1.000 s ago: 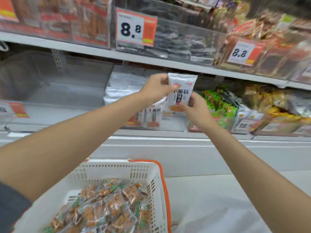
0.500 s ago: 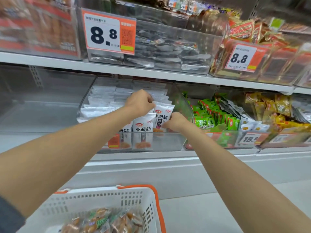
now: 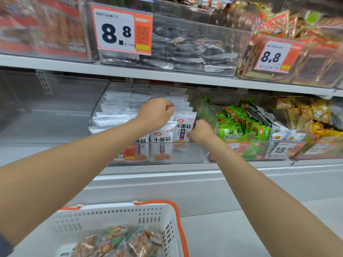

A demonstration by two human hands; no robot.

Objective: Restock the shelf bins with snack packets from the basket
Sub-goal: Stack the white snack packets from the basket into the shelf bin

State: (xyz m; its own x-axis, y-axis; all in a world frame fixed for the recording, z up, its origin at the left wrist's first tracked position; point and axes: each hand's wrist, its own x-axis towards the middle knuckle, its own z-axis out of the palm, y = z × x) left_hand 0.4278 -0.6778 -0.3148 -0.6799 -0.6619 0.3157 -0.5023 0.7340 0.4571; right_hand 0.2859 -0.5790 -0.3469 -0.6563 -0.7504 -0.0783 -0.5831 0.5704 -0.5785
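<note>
Right hand point(image 3: 201, 131): fingers curled, pinching the right edge of a white packet point(image 3: 184, 127), low on its side. We read that as a real grip.

Left hand point(image 3: 156, 114): fingers curled into a loose fist at the packet's top-left corner, back of the hand toward us. The contact point is hidden behind the hand, so we cannot tell whether it pinches the packet or only rests against it.

Packet location: upright, print facing us, inside the clear bin point(image 3: 193, 153). It is in the front row, rightmost, near the bin's right wall. Its lower end sits behind the bin's front wall. More of the same packets stand to its left in the front row, and rows of white packets fill the bin behind them.

Basket point(image 3: 118, 214): white plastic with an orange rim, at the bottom of view, below both forearms and well apart from the bin. It holds orange-brown packets point(image 3: 118, 240) with green trim. They are blurred and we can't read the print.

Neighbours: green packets point(image 3: 239, 125) in the bin just right of the clear bin. On the shelf board point(image 3: 167, 72) above sits a bin of silver packets point(image 3: 194, 52) with an 8.8 price tag point(image 3: 118, 29) on its front.
</note>
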